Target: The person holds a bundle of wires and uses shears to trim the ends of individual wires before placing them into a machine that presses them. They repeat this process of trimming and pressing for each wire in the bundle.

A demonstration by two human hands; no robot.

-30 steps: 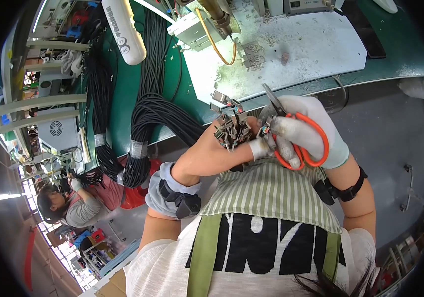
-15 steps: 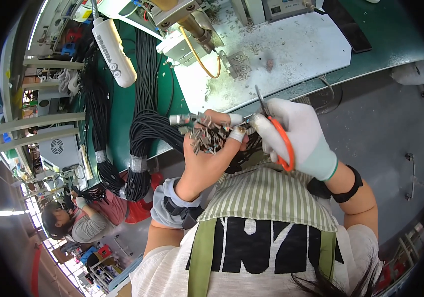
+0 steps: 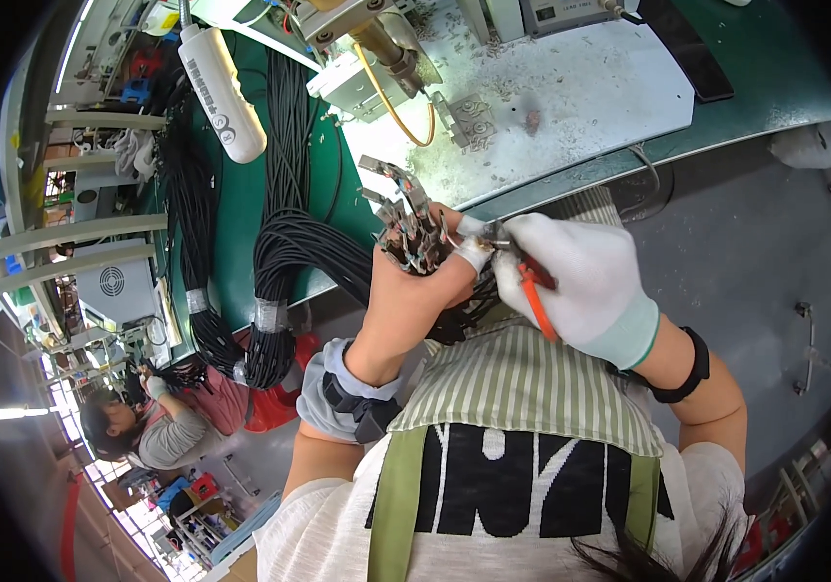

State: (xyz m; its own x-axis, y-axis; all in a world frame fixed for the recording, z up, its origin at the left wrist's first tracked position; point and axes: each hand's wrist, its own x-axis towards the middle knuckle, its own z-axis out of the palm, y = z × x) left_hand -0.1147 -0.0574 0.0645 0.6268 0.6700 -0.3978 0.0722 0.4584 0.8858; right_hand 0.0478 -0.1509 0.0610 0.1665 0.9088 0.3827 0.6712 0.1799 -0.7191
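Observation:
My left hand [image 3: 411,291], bare but for white coverings on the thumb and a fingertip, is closed around a bundle of black cables. Their ends [image 3: 415,228] fan out above the fist, with small metal pieces and thin coloured wires showing. My right hand [image 3: 580,281], in a white glove, grips an orange-handled tool [image 3: 539,306]. Its dark metal head meets the left thumb and fingertip at one cable end. The glove hides most of the tool, so I cannot tell its exact kind. The black cables [image 3: 323,247] run from my left hand onto the green bench.
A press-like machine [image 3: 391,58] stands over a white board [image 3: 571,107] strewn with small scraps. A lamp [image 3: 223,95] hangs at the left. Another cable bundle [image 3: 188,204] lies farther left. A dark flat object [image 3: 692,53] rests at the right. A co-worker [image 3: 178,427] sits at lower left.
The tool's pointed metal end, raised above the glove before, has turned down to the left fingertips. The cable ends have tipped more upright, and the right hand has come slightly lower.

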